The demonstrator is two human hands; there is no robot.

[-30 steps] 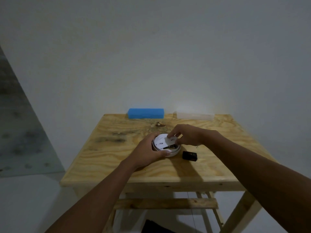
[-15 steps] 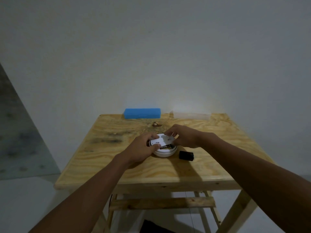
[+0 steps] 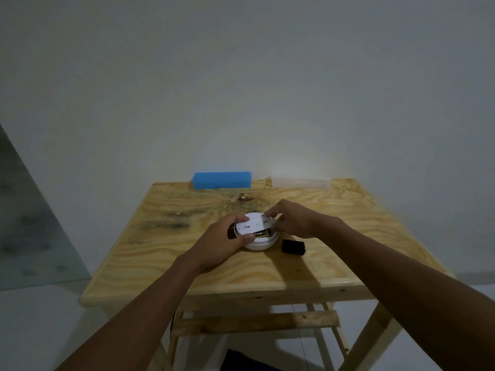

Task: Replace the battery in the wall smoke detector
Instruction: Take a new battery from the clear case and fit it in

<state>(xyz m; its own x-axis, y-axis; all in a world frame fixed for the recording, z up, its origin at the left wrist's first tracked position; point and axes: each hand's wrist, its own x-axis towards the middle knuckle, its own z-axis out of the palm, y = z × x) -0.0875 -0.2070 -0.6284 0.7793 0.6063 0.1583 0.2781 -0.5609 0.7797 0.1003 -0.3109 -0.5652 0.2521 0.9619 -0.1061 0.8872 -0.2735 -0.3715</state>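
Observation:
A round white smoke detector (image 3: 261,243) lies on the wooden table (image 3: 334,236), back side up. A flat white back cover (image 3: 253,224) sits tilted over it, and a black battery with gold lettering (image 3: 263,232) shows in the gap at the front. My left hand (image 3: 222,241) grips the detector's left side, thumb on its front rim. My right hand (image 3: 290,219) pinches the cover's right edge. A second black battery (image 3: 293,247) lies loose on the table just right of the detector.
A blue rectangular block (image 3: 221,179) and a clear plastic box (image 3: 300,182) lie along the table's far edge against the white wall. A small knot mark (image 3: 245,197) is in the wood behind the detector. The table's legs and crossbar show below.
The white cover, lifted between both hands half a second ago, now lies lower over the detector. The camera view has shifted slightly; the loose battery has not moved.

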